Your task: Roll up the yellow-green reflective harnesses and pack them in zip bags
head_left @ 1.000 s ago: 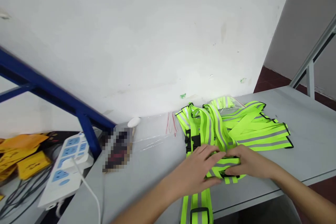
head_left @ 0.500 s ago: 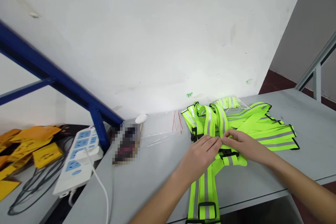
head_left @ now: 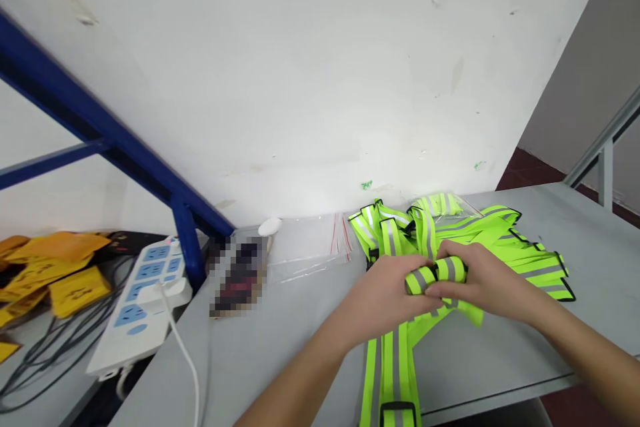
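Observation:
A neon yellow reflective vest strap [head_left: 436,275] with grey bands is rolled up between both hands, a little above the grey table [head_left: 280,347]. My left hand [head_left: 383,297] is closed on the roll's left end. My right hand [head_left: 483,280] is closed on its right end, fingers curled over it. The same vest's long straps [head_left: 390,367] run toward me and hang over the table's front edge, ending at a black buckle [head_left: 397,410]. A pile of more neon reflective vests [head_left: 505,240] lies just behind my hands.
Clear zip bags with red seals [head_left: 310,247] lie left of the pile by the white wall. A blurred dark item [head_left: 237,277] rests near the table's left end. A white power strip [head_left: 143,300] with cable, yellow tags [head_left: 55,273] and a blue frame [head_left: 185,240] stand at left.
Both hands have gathered the flat strap into a roll and lifted it slightly off the table. The view has shifted a little up and right.

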Available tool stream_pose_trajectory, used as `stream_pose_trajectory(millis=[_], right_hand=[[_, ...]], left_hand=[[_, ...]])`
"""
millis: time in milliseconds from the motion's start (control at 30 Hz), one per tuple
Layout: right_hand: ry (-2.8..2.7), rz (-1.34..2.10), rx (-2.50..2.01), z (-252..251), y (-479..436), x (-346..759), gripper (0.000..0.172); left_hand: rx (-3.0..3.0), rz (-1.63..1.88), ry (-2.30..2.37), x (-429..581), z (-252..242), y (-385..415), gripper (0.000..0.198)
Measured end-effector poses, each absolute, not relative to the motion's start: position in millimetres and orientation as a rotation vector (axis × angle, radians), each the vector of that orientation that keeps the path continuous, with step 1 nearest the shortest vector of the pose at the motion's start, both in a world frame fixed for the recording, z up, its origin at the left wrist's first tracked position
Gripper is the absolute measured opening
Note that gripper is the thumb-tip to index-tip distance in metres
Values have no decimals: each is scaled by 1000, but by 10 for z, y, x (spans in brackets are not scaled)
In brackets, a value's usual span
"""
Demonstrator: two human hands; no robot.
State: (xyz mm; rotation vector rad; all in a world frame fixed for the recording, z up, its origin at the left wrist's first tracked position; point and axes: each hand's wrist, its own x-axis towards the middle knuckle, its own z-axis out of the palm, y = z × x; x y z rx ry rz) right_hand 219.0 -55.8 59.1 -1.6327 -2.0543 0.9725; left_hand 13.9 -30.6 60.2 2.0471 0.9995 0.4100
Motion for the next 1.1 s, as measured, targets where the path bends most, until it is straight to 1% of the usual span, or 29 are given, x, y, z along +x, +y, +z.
stream_pose_trajectory(millis=[100,167,333,400,467,533,633,767,933,1100], right_hand=[[-2035,1040,-1583,627,-365,2170,41],[-1986,1035,-1546,649,-249,2130,38],[-1743,1074,-1464,653,-98,2082,40],[-1711,1153,-1483,608,-99,2095,46],[-1688,1237,-1473,541,-115,2107,60],[-1635,1262,-1463,468,-130,2114,67],[-1546,1264,-1463,382,-152,2121,61],[-1399,1464,-1242,334,-191,2125,47],[-1331,1566,-1117,280,-177,2153,42],[-1315,1574,-1158,215,-113,2199,36]], left_hand=[[1881,396,966,65,633,-151,49],[1754,440,982,31,618,-68,49],[1391,577,891,7,572,-40,43],[1327,668,906,2,543,-57,44],[1333,727,964,-4,492,-65,47],[1350,761,1079,-3,425,-67,55],[1294,785,1169,25,333,-79,67],[1198,740,1012,77,309,-111,58],[1268,656,935,94,358,-140,65],[1129,644,1001,265,321,-246,61]])
